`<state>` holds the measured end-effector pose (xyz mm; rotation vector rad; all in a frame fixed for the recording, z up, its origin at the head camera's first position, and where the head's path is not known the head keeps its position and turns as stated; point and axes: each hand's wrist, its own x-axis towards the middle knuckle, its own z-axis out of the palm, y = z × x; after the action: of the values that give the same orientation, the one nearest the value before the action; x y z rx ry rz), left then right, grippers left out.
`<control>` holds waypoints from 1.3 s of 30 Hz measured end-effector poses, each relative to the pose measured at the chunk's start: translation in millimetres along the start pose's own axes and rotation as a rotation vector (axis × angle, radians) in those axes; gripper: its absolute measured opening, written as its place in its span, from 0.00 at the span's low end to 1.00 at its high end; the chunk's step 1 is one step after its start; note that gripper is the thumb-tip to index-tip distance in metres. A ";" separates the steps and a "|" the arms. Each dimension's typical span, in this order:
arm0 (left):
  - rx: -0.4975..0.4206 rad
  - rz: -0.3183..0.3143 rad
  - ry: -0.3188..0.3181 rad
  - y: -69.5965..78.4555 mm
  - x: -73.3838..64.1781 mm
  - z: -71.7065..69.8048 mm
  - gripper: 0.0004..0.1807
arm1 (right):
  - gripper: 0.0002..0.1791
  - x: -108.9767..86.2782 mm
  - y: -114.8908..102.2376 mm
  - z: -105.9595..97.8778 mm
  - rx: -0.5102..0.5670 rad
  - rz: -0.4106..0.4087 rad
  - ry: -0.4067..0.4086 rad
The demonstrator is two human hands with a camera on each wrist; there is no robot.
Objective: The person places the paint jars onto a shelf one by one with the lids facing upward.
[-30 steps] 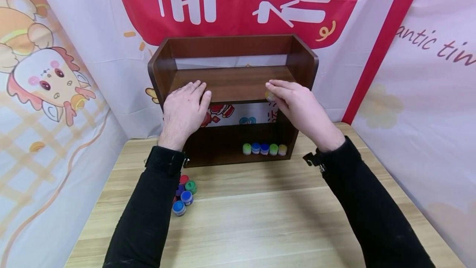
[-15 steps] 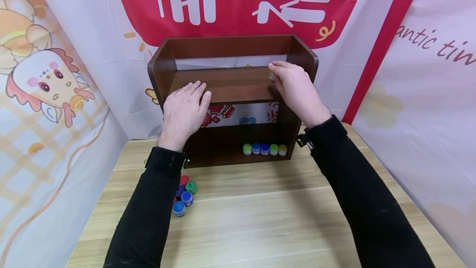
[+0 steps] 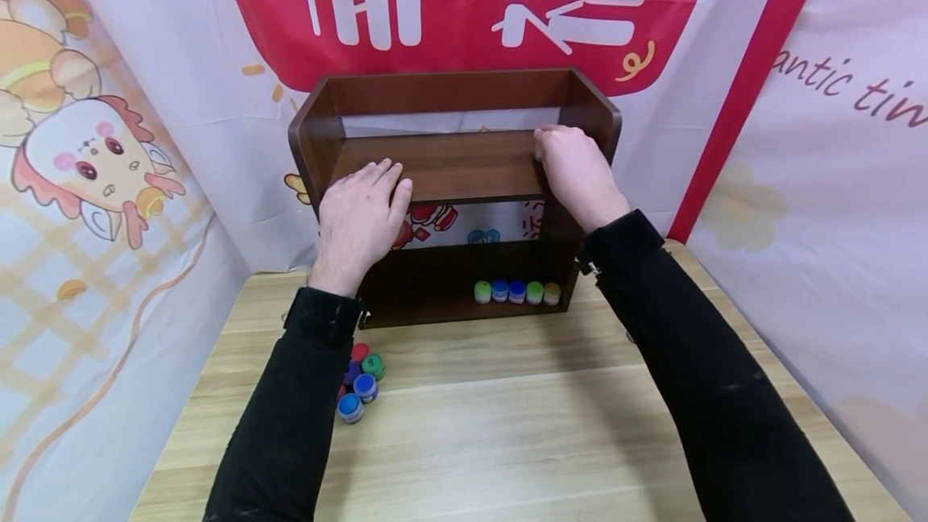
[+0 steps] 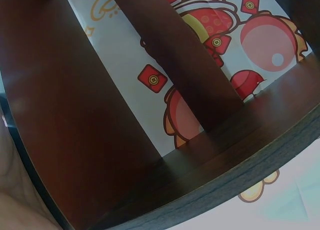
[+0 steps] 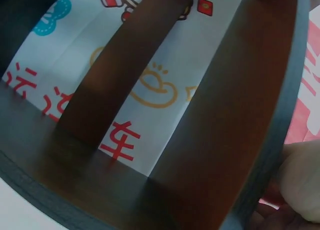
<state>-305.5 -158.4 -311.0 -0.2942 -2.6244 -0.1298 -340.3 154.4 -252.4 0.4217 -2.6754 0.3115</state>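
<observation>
My left hand (image 3: pixel 362 212) rests on the left front of the brown wooden shelf unit's upper board (image 3: pixel 457 163), its fingers lying fairly straight. At that board's right end, my right hand (image 3: pixel 578 171) has its fingers curled down around a small paint jar, mostly hidden beneath them. In the left wrist view, part of the left hand (image 4: pixel 17 190) shows beyond the shelf's edge. Likewise the right wrist view catches only a bit of the right hand (image 5: pixel 300 185) past the board. Below, a row of several small paint jars (image 3: pixel 517 292) stands at the right of the lower shelf.
More paint jars with blue, green, red and purple lids (image 3: pixel 366 387) cluster on the wooden table (image 3: pixel 507 441) beside the left forearm. Printed cloth (image 3: pixel 239 143) hangs behind and at both sides. The unit's right side panel (image 3: pixel 594 115) rises close to the right hand.
My right hand has moved back and slightly right from the upper board's front edge, its fingers curling down so the jar is largely covered. The left hand stays in place.
</observation>
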 end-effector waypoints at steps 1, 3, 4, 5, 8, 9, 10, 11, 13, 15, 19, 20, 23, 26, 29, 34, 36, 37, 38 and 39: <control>0.002 0.000 0.000 0.1 -0.1 -0.1 0.36 | 0.21 0.1 0.5 1.3 -0.016 0.002 -0.001; 0.005 0.002 0.004 0.4 -0.2 -0.3 0.37 | 0.21 -0.3 1.1 3.2 -0.046 0.002 0.002; 0.005 0.002 0.004 0.5 -0.3 -0.5 0.38 | 0.23 -0.8 1.5 3.9 -0.058 0.003 0.003; 0.007 0.002 0.004 0.5 -0.3 -0.5 0.38 | 0.23 -1.4 1.8 4.8 -0.061 0.004 0.005; 0.006 0.003 0.003 0.7 -0.7 -0.5 0.39 | 0.25 -3.6 2.3 5.9 -0.058 0.010 -0.003; 0.005 0.003 0.002 0.7 -0.8 -0.4 0.38 | 0.25 -4.5 2.4 5.9 -0.058 0.010 -0.005; 0.006 0.002 0.000 0.6 -0.8 -0.1 0.38 | 0.26 -5.1 2.4 6.3 -0.057 0.010 -0.006; 0.006 0.001 -0.001 0.5 -0.9 0.0 0.38 | 0.27 -5.5 2.4 6.6 -0.057 0.010 -0.005; 0.007 -0.001 -0.001 0.4 -1.0 0.6 0.37 | 0.28 -5.6 2.3 7.3 -0.059 0.014 -0.004; 0.007 -0.002 0.000 0.1 -0.9 1.1 0.37 | 0.28 -5.6 1.8 8.1 -0.062 0.022 -0.003; 0.003 0.001 0.005 0.4 -0.7 1.5 0.38 | 0.28 -5.2 1.1 9.8 -0.074 0.054 -0.004; 0.002 0.002 0.007 0.5 -0.7 1.5 0.38 | 0.28 -5.5 1.0 10.1 -0.078 0.059 -0.001; -0.002 0.008 0.023 0.6 -0.5 1.6 0.39 | 0.27 -7.0 1.2 10.9 -0.093 0.050 0.018; -0.004 0.013 0.037 0.2 -0.2 2.2 0.40 | 0.29 -11.1 1.6 11.2 -0.060 0.028 0.038; -0.004 0.014 0.035 -0.4 0.1 2.6 0.40 | 0.31 -16.4 2.5 10.8 -0.020 -0.003 0.049; -0.001 0.010 0.025 -1.5 0.4 2.4 0.41 | 0.27 -23.9 4.2 9.4 -0.023 -0.078 0.039; 0.001 0.008 0.025 -2.0 0.1 1.9 0.41 | 0.26 -25.1 3.9 8.3 -0.041 -0.090 0.033; 0.001 0.008 0.025 -2.2 0.0 1.8 0.41 | 0.26 -25.3 3.5 7.7 -0.056 -0.093 0.036; 0.000 0.008 0.025 -2.4 -0.1 1.7 0.40 | 0.26 -25.7 3.1 7.0 -0.061 -0.091 0.035; -0.001 0.007 0.024 -2.4 -0.3 1.6 0.40 | 0.26 -26.4 2.6 6.0 -0.060 -0.087 0.034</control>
<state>-306.6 -160.5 -312.6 -0.3007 -2.5992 -0.1309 -320.4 161.6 -269.5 0.5075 -2.6169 0.2106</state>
